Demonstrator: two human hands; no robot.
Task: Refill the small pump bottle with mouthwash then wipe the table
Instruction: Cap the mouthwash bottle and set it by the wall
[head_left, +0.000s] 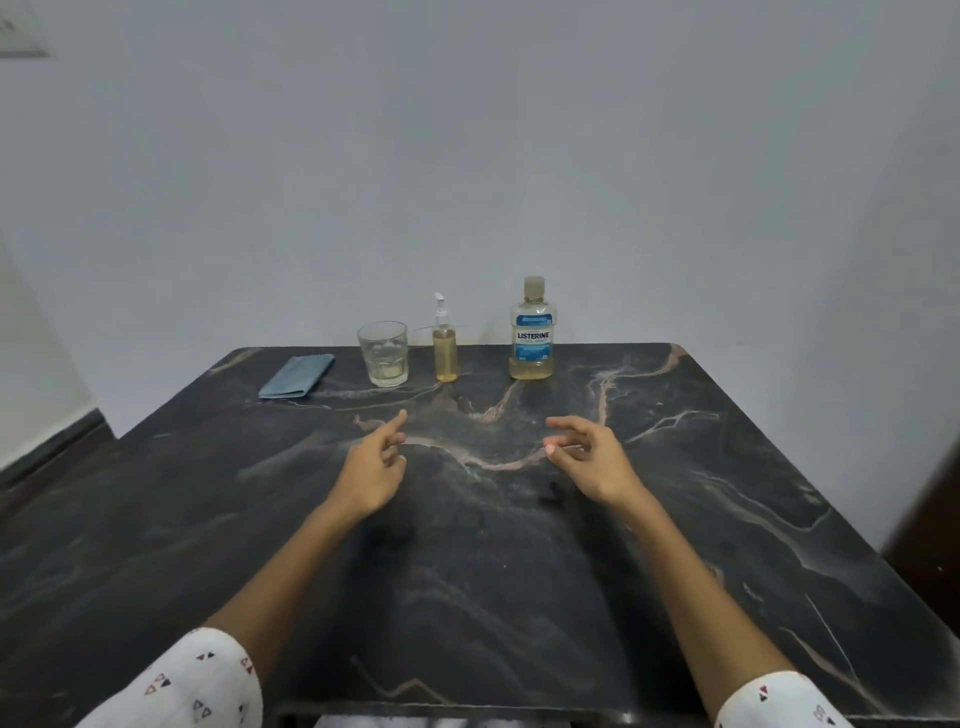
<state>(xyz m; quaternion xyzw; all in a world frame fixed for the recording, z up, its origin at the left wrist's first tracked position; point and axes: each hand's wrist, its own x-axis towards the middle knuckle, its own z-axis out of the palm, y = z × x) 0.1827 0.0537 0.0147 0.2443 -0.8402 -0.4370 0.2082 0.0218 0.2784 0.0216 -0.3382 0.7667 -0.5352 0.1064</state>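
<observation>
The small clear pump bottle (445, 349) with a white pump head, holding yellowish liquid, stands upright near the far edge of the dark marbled stone bench (675, 493). Just left of it sits a clear drinking glass (383, 353), and further left a folded blue cloth (297, 376). To its right stands the mouthwash bottle (532, 332) (blue label, cap on). Nearer than the pump bottle, the left hand (375, 467) and right hand (589, 460) hover with fingers loosely spread, holding nothing.
</observation>
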